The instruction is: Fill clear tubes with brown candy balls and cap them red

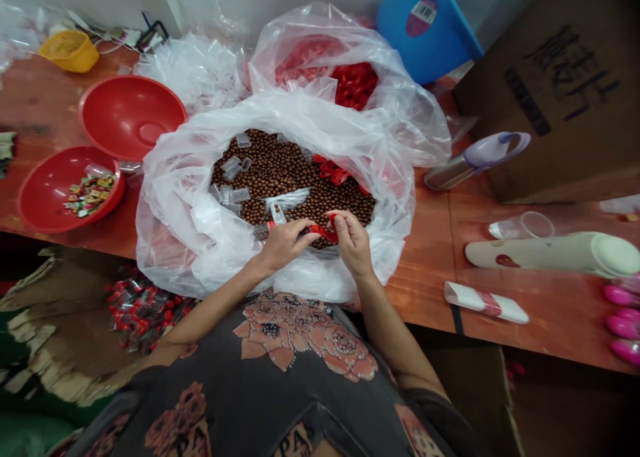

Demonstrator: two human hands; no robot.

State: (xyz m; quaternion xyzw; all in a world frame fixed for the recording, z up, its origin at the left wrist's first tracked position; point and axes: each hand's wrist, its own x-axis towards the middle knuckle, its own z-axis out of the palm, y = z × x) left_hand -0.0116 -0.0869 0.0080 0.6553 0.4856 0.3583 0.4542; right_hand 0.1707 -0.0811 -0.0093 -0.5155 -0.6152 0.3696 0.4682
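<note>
My left hand (287, 243) and my right hand (353, 240) meet over the mouth of a large clear plastic bag (170, 223). Between their fingertips they pinch a thin red plastic strip (323, 232); its exact form is partly hidden by my fingers. The bag holds a mass of small brown beads (295, 167). Several small clear plastic tubes (230, 168) lie on them, with red ribbon bows (333, 173) to the right. A white feathery piece (290, 198) rests just beyond my left hand.
Behind stands a second clear bag of red pieces (354, 83). Two red bowls (130, 117) are at left, one holding wrapped sweets (90, 193). A cardboard box (550, 90), a flask (475, 162) and a white tube (550, 255) stand at right on the wooden table (425, 270).
</note>
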